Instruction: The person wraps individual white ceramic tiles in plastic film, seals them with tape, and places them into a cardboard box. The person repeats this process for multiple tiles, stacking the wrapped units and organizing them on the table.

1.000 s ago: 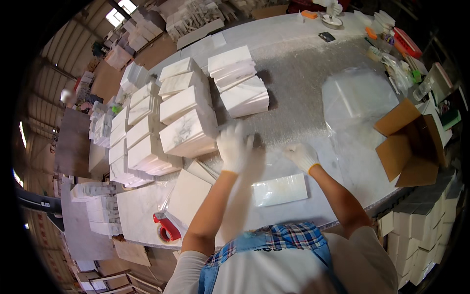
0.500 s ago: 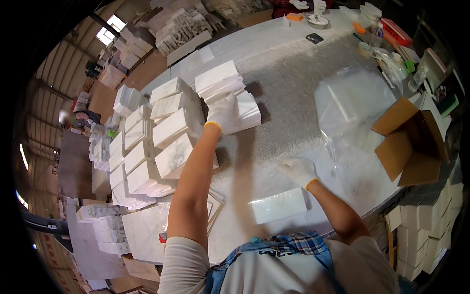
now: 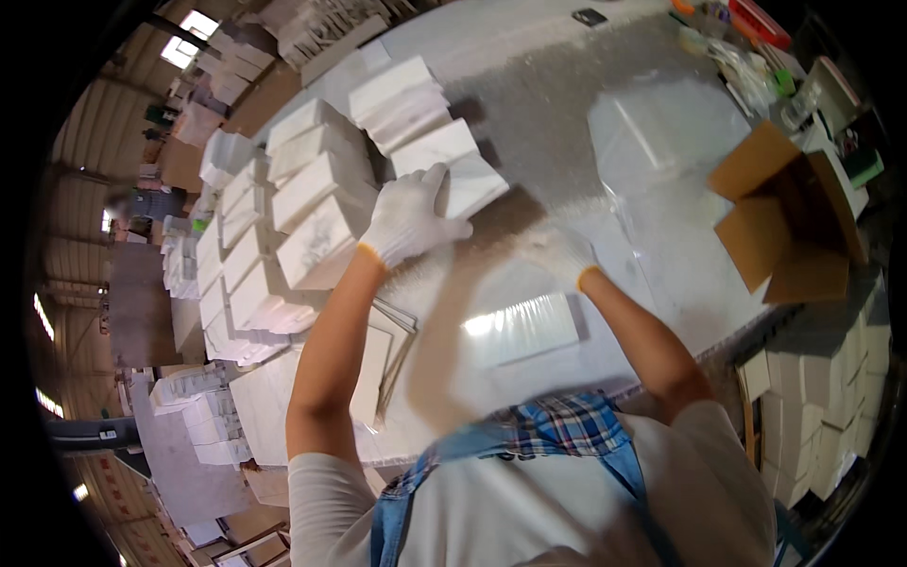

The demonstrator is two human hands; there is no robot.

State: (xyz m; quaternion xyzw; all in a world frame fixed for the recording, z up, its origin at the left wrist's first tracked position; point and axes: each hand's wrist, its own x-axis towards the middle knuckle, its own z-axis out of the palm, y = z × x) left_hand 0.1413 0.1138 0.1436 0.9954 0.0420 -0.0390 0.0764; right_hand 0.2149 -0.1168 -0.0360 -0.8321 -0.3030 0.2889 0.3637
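My left hand (image 3: 413, 215), in a white knit glove with a yellow cuff, grips the near left side of a white marble tile (image 3: 475, 187), thumb and fingers at its edge. The tile sits tilted against the near end of a stack of white tiles (image 3: 433, 144). My right hand (image 3: 561, 257), gloved alike, hovers over the table to the right of it; its fingers are smeared by motion. Nearer to me lies a white block in clear glossy wrap (image 3: 522, 331), touched by neither hand.
Rows of stacked white tiles (image 3: 326, 241) stand on the left. Thin flat panels (image 3: 378, 364) lie near my left arm. Clear plastic sheets (image 3: 666, 128) cover the table's right side, beside an open cardboard box (image 3: 794, 217). A black phone (image 3: 590, 17) lies at the far edge.
My left hand has come back toward me with the marble tile turned out from its stack. My right hand has shifted slightly left and blurred. The whole view has tilted nearer.
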